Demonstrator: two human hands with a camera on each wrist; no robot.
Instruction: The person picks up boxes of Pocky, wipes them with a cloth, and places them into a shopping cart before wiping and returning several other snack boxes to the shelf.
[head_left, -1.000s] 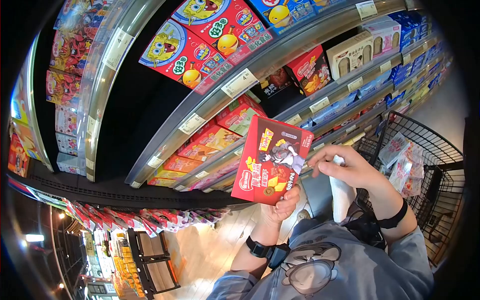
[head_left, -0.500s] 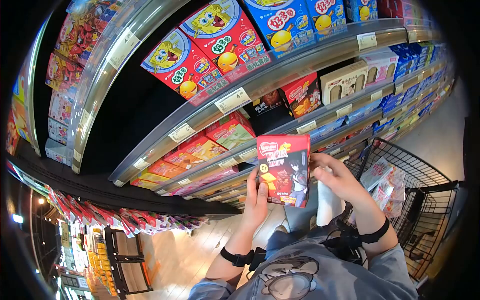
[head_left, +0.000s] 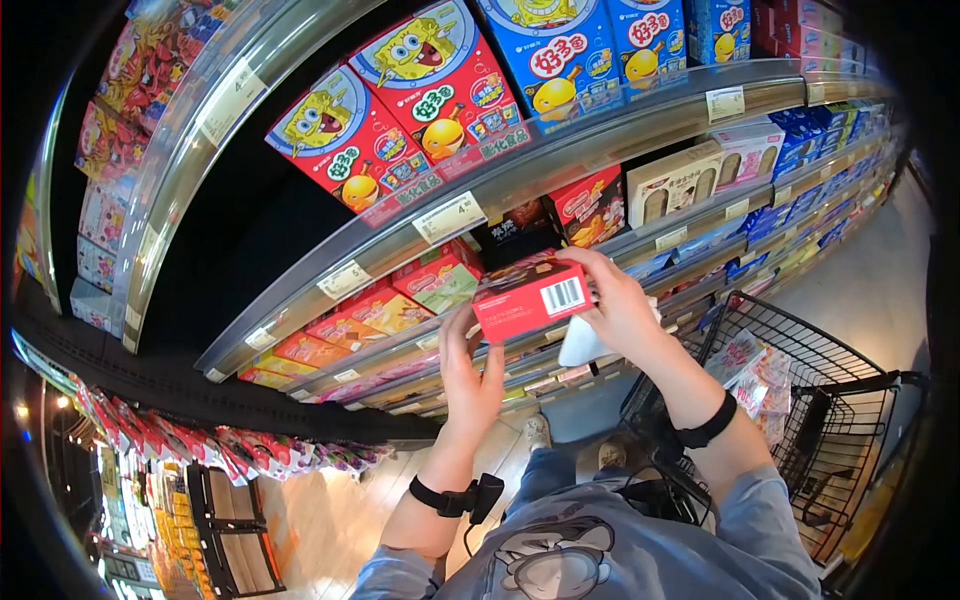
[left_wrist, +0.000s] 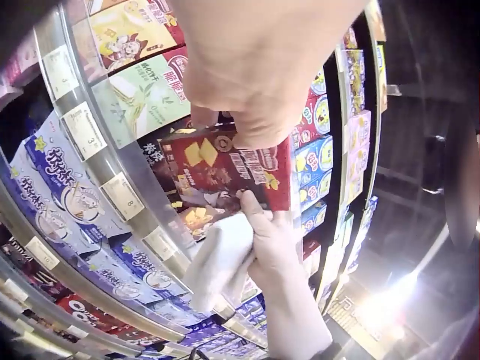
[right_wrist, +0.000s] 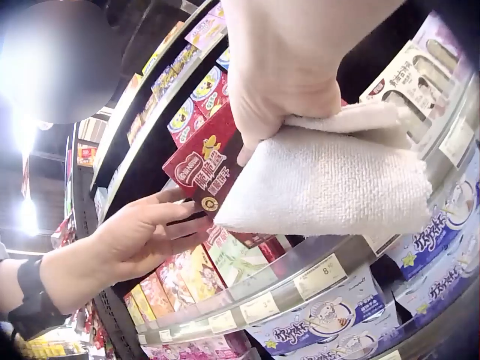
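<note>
Head view shows the red snack box (head_left: 530, 297) near the middle of the frame, held up between both hands against the sloping store shelves (head_left: 560, 160); its barcoded end panel faces the camera and its long axis points away, toward the shelf gap behind it; the left hand (head_left: 470, 375) lies just below and left of the box, palm up toward it, fingers straight and pressing its lower left side rather than curling round; the right hand (head_left: 618, 305) is at the box's right end, fingers curled over the top edge, and a white cloth (head_left: 580, 345) hangs bunched under the same palm; the right wrist view confirms this, with the cloth (right_wrist: 330, 180) filling the centre right and the box (right_wrist: 206, 169) just left of it, thumb side against the printed face; the left wrist view looks up at the box front (left_wrist: 229, 169) in the centre, with the right hand's fingers (left_wrist: 259, 225) touching its lower edge; both hands touch the box, the right one doing the gripping; a wire shopping cart (head_left: 830, 400) with packets inside stands at the lower right, well apart from the box; a grey printed sweatshirt (head_left: 590, 550) fills the bottom centre.
</note>
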